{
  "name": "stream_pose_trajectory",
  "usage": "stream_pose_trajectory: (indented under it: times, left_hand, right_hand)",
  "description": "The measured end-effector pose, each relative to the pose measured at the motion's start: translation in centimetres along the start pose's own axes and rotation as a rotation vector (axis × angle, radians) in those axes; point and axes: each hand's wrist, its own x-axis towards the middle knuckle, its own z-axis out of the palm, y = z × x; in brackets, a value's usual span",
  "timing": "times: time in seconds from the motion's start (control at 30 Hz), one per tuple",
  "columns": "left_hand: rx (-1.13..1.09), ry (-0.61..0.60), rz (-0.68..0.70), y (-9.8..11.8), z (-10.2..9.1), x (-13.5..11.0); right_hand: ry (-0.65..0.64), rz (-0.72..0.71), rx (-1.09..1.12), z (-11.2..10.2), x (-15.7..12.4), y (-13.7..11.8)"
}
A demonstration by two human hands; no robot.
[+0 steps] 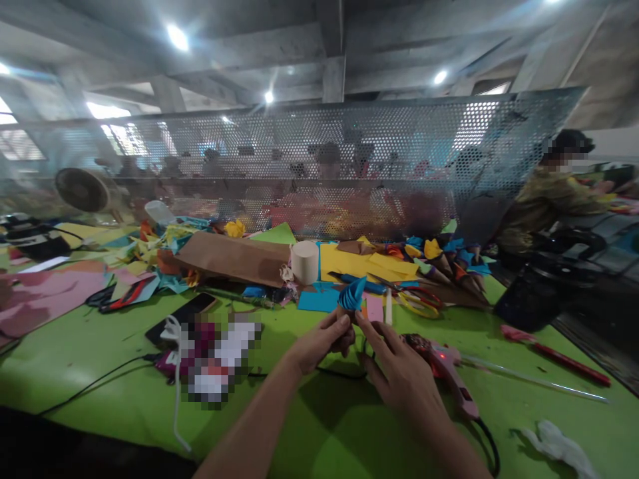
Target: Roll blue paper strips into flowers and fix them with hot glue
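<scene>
My left hand [327,342] is closed, its thumb and fingers pinching the brown lower part of a small blue paper flower [352,295]. The flower's folded blue petals point up and to the right. Beside it, my right hand [399,366] has its fingers stretched out and apart, with the index fingertip at the flower's brown base. Whether that fingertip presses on it, I cannot tell. A pink glue gun [453,379] with a small red light lies just right of my right hand. Behind the flower is a flat piece of blue paper [315,301].
On the green table [124,416] are a cream cylinder [304,262], yellow-handled scissors [419,305], a phone [182,319], a clear glue stick [539,380] and a dark bin-like container [529,293]. Paper flowers [456,259] lie at back right. A perforated panel [299,159] stands behind; a person sits at right.
</scene>
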Motion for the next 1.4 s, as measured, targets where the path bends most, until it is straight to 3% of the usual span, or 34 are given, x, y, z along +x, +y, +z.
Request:
stream_pose_trajectory:
  times: [0.97,1.17,1.27,1.4]
  left_hand:
    - [-0.139,0.031,-0.032,-0.6,-0.2,0.2]
    - [-0.140,0.042,0.039,-0.3,-0.3,0.3]
    - [-0.067,0.076,0.092,-0.3,-0.7,0.7]
    - [0.086,0.123,0.166,-0.5,-1.2,1.1]
  right_hand:
    - [-0.128,0.033,0.020,0.5,-0.1,-0.3]
    - [-0.002,0.004,0.080,0.9,-0.4,0.1]
    - [0.122,0.007,0.200,0.4,-0.4,0.1]
    - [0.193,0.079,0.400,-0.6,-0.1,-0.2]
